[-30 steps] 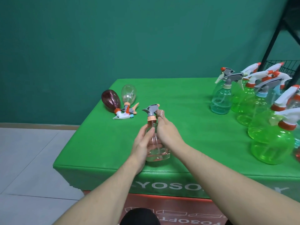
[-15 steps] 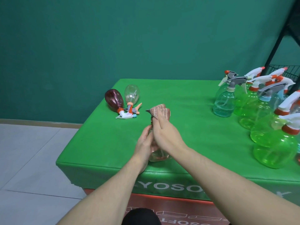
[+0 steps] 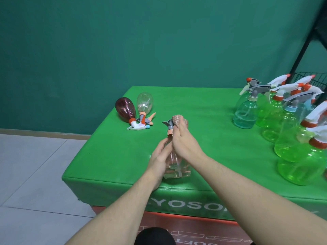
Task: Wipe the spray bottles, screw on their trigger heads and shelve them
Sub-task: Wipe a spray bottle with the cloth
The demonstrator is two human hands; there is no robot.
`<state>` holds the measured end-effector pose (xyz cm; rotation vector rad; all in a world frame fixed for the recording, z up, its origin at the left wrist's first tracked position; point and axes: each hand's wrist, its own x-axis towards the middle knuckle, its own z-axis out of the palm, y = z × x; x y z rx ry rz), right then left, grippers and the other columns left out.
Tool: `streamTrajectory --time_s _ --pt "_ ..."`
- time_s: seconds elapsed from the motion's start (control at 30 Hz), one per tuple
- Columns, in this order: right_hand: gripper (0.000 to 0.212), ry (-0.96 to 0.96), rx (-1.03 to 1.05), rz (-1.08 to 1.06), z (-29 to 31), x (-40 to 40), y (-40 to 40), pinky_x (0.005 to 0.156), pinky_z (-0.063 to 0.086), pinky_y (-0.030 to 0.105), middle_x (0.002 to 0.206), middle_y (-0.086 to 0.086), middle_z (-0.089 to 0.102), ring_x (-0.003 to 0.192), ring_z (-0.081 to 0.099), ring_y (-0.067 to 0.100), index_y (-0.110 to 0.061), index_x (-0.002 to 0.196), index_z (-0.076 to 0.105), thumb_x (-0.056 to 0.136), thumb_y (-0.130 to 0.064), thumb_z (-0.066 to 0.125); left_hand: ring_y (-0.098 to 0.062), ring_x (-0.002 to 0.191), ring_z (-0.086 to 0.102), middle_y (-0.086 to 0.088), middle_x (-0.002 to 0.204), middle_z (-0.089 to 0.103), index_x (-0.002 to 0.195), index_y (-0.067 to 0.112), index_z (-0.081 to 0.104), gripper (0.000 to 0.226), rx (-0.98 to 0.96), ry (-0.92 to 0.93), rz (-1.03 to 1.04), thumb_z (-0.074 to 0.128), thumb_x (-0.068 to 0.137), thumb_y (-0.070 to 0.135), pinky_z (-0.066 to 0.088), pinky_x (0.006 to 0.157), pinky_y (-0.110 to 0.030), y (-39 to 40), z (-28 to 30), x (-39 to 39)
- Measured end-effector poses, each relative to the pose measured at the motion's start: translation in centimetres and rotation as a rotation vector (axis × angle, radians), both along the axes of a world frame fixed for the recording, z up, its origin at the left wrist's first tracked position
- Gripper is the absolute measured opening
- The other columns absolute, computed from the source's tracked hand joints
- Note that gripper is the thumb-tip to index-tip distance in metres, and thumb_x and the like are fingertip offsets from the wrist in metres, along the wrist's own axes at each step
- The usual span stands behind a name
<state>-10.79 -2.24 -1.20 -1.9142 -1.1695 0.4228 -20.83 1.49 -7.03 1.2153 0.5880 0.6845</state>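
Near the table's (image 3: 109,156) front edge, the left hand (image 3: 160,156) gripped the pink bottle (image 3: 177,167) while the right hand (image 3: 185,142) held a cloth (image 3: 178,120) on its top, with two bottles (image 3: 134,110) left.

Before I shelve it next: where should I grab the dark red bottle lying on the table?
Grip the dark red bottle round its narrow neck by the orange collar, from above. It lies on its side, its body bulbous, and the clear bottle crowds its right side.
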Motion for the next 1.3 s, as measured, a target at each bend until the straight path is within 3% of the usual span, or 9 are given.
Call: streamTrajectory --time_s 0.1,0.17,0.27,0.5,0.63,0.83,1.0,1.13,1.3 --pt "0.046 0.055 0.041 -0.042 -0.5 0.0 -0.6 0.122 0.02 0.03 0.16 0.009 0.036 0.147 0.033 0.019 -0.011 0.152 0.039 0.11 -0.024 0.023 -0.027 0.098 0.073 -0.008 0.111 0.076 0.13 0.021 0.064 0.05 -0.054 -0.024 -0.016 0.068 0.086 0.044 0.058 0.086 -0.043 0.1 0.0 -0.1" --pt "0.039 0.108 0.028 -0.101 -0.5 0.1 -1.0 0.101 0.039 0.031 0.13 0.008 0.058 0.12 0.053 0.021 -0.01 0.127 0.055 0.11 -0.026 0.024 -0.024 0.091 0.073 -0.006 0.105 0.076 0.132 0.016 0.061 0.053 -0.077 -0.029 -0.019 0.07 0.087 0.042 0.058 0.077 -0.037 0.1 0.2 -0.1" --pt "0.038 0.139 -0.003 -0.131 -0.3 0.7 -1.5 0.082 0.037 0.031 0.1 0.002 0.061 0.098 0.057 0.02 -0.013 0.106 0.057 0.11 -0.03 0.024 -0.025 0.089 0.073 -0.007 0.102 0.076 0.132 0.016 0.059 0.057 -0.095 -0.034 -0.028 0.067 0.084 0.044 0.058 0.077 -0.039 0.2 0.1 -0.1" --pt "0.042 0.086 -0.116 -0.12 -1.5 1.9 -3.7 0.086 0.042 0.032 0.11 0.011 0.066 0.101 0.059 0.024 -0.01 0.107 0.06 0.11 -0.032 0.024 -0.027 0.089 0.073 -0.008 0.101 0.076 0.131 0.014 0.057 0.053 -0.121 -0.032 -0.024 0.068 0.088 0.044 0.059 0.077 -0.041 0.3 0.4 0.1" --pt "0.04 0.172 -0.095 -0.205 -0.8 2.1 -4.3 0.083 0.033 0.029 0.111 0.009 0.058 0.1 0.051 0.024 -0.008 0.113 0.059 0.11 -0.027 0.024 -0.026 0.082 0.074 -0.01 0.104 0.074 0.122 0.021 0.058 0.026 -0.106 0.079 0.021 0.057 0.102 0.038 0.06 0.073 -0.041 0.3 1.4 0.3" --pt "0.036 0.51 0.072 -0.393 1.0 2.6 -4.2 0.079 0.04 0.033 0.104 0.011 0.063 0.093 0.056 0.028 -0.009 0.101 0.06 0.105 -0.027 0.029 -0.022 0.086 0.064 -0.008 0.11 0.063 0.127 0.017 0.049 0.03 0.086 0.313 0.034 0.052 0.103 0.035 0.055 0.074 -0.039 0.3 3.2 0.8" --pt "0.043 0.884 0.198 -0.428 1.5 2.0 -4.7 0.085 0.054 0.063 0.106 0.023 0.073 0.089 0.071 0.037 -0.006 0.108 0.067 0.095 -0.034 0.037 -0.017 0.099 0.069 0.003 0.12 0.064 0.14 0.027 0.045 0.051 0.217 0.384 0.074 0.063 0.097 0.049 0.053 0.098 -0.044 -1.0 3.3 1.7" --pt "0.04 0.895 0.251 -0.418 2.2 2.0 -5.0 0.08 0.059 0.055 0.102 0.02 0.074 0.095 0.072 0.038 -0.004 0.105 0.07 0.101 -0.028 0.038 -0.01 0.107 0.058 0.006 0.129 0.048 0.141 0.034 0.046 0.064 0.312 0.396 0.146 0.073 0.088 0.057 0.048 0.092 -0.031 -2.3 3.6 2.6" --pt "0.036 0.701 0.278 -0.387 2.7 1.4 -5.1 0.079 0.052 0.04 0.089 0.011 0.071 0.086 0.067 0.03 -0.013 0.084 0.067 0.096 -0.036 0.041 -0.011 0.097 0.066 0.009 0.111 0.068 0.127 0.042 0.05 0.053 0.343 0.404 0.182 0.074 0.082 0.058 0.052 0.082 -0.031 -4.2 3.5 4.0"
